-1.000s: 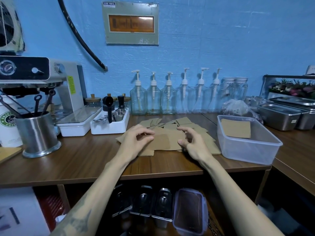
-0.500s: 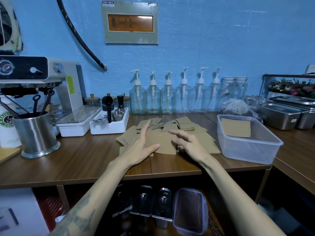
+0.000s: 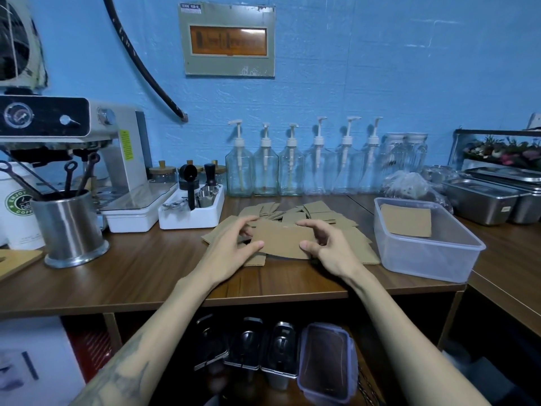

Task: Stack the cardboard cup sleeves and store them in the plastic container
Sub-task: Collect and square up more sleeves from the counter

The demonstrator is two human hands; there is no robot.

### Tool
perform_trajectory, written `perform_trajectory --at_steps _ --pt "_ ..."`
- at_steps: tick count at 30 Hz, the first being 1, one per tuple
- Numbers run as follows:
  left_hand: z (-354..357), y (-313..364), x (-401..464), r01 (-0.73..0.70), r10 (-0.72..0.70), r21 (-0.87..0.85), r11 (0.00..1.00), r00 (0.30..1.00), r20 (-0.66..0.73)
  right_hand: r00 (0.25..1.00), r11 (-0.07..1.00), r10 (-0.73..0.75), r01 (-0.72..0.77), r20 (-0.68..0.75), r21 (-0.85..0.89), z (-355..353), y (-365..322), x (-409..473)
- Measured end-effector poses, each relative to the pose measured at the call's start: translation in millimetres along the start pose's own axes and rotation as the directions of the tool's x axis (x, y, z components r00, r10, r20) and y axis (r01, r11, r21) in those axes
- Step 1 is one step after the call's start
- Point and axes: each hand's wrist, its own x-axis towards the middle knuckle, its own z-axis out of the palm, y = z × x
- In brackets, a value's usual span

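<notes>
The left hand (image 3: pixel 231 244), flat on the pile half a second ago, is now pinching the left end of a cardboard sleeve (image 3: pixel 282 240); the right hand (image 3: pixel 328 247) is gripping its right end, holding it above the scattered sleeves (image 3: pixel 319 210) on the counter (image 3: pixel 131 268); the plastic container (image 3: pixel 424 253) is sitting to the right, one sleeve inside.

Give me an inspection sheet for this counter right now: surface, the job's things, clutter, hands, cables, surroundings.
Surface: wooden counter, bare at the front edge.
Job's things: loose cardboard sleeves heaped mid-counter; one sleeve held up; plastic container at the right holds a flat sleeve stack.
Clutter: pump bottles, steel utensil cup, white tool tray, steel pans.
Hands: left hand and right hand grip the held sleeve's ends.
Cables: black hose on the wall.
Surroundings: espresso machine, blue wall, bins under the counter.
</notes>
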Motion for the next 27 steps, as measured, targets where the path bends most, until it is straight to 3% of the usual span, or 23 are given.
perform_trajectory --at_steps 4,10,13,18,23,25,27 --pt "-15.9 -10.7 -7.5 0.068 -0.065 0.037 0.997 0.995 -0.077 0.998 0.999 0.040 -0.040 -0.048 0.001 -1.3 1.8 -1.0" --pt "-33.8 -26.0 -18.4 0.272 -0.292 0.249 0.930 0.956 0.043 0.997 0.997 0.079 -0.079 -0.027 -0.021 -0.8 4.5 -2.2" --pt "-33.9 -24.8 -21.4 0.308 -0.359 0.397 0.865 0.932 0.059 0.995 0.995 0.096 -0.096 -0.038 -0.002 -1.1 4.3 -3.3" --pt "-34.9 -25.0 -22.1 0.299 -0.330 0.309 0.903 0.943 0.049 0.992 0.992 0.122 -0.120 -0.041 0.043 -0.4 2.0 -5.1" --pt "-36.4 -28.8 -25.3 0.284 -0.286 0.042 0.958 0.956 0.061 0.989 0.990 0.136 -0.134 -0.053 0.045 -0.9 2.6 -5.4" --pt "-35.7 -27.7 -24.2 0.312 -0.317 0.090 0.946 0.947 0.048 0.988 0.989 0.144 -0.141 -0.057 0.053 -0.8 2.4 -5.2" --pt "-34.2 -24.4 -23.0 0.312 -0.332 0.250 0.916 0.943 0.038 0.987 0.988 0.148 -0.144 -0.060 0.064 -0.8 1.6 -5.5"
